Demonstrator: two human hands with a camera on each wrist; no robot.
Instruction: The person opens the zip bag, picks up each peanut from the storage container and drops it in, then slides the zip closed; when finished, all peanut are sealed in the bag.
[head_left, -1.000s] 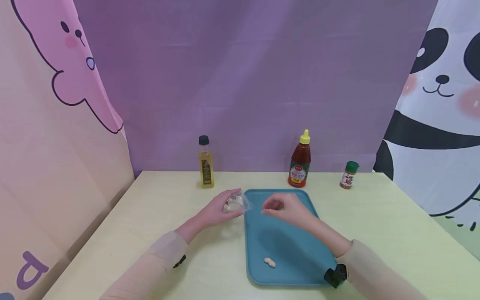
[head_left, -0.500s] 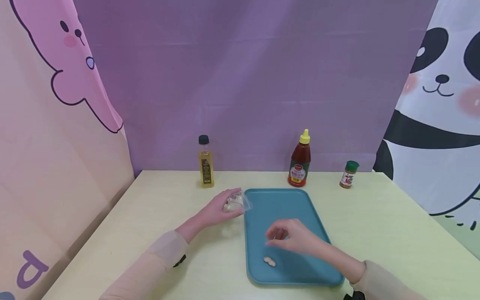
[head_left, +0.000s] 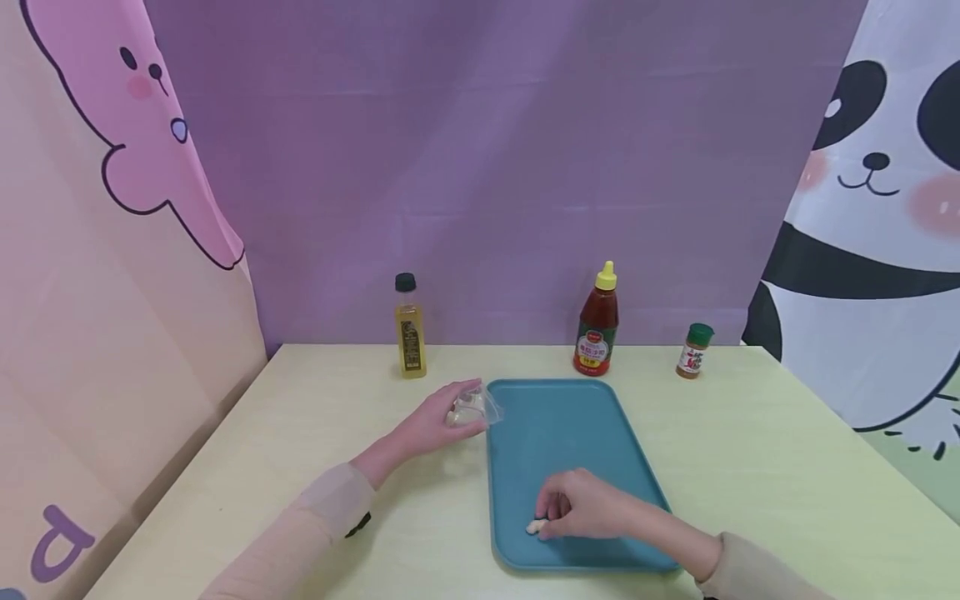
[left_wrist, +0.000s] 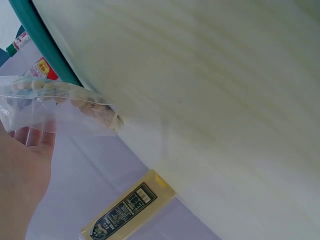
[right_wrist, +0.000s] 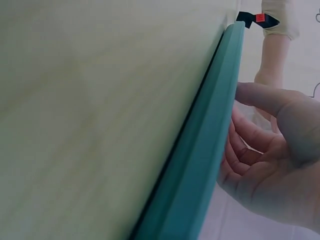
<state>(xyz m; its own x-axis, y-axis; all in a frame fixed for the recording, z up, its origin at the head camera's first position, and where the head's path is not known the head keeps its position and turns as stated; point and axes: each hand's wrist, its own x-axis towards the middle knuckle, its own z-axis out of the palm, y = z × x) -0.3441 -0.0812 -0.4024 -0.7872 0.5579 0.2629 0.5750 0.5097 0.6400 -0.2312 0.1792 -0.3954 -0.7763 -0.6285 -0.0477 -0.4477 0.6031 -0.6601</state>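
My left hand (head_left: 433, 422) grips a clear plastic bag (head_left: 474, 407) beside the tray's far left corner. Several pale brown peanuts show through the bag (left_wrist: 75, 102) in the left wrist view. On the blue tray (head_left: 562, 425), near its front left, lies a pale peanut (head_left: 536, 527). My right hand (head_left: 588, 506) is down at that peanut, thumb and fingertips pinching it. From the right wrist, the tray's rim (right_wrist: 200, 145) hides the fingertips and the peanut.
Along the table's back edge stand an oil bottle (head_left: 410, 333) with a dark cap, a ketchup bottle (head_left: 597, 333) with a yellow nozzle, and a small green-capped spice jar (head_left: 693, 354). A purple cloth (head_left: 487, 167) hangs behind.
My right hand has moved from beside the bag's mouth toward me and down to the peanut on the tray. My left hand stays in place with the bag.
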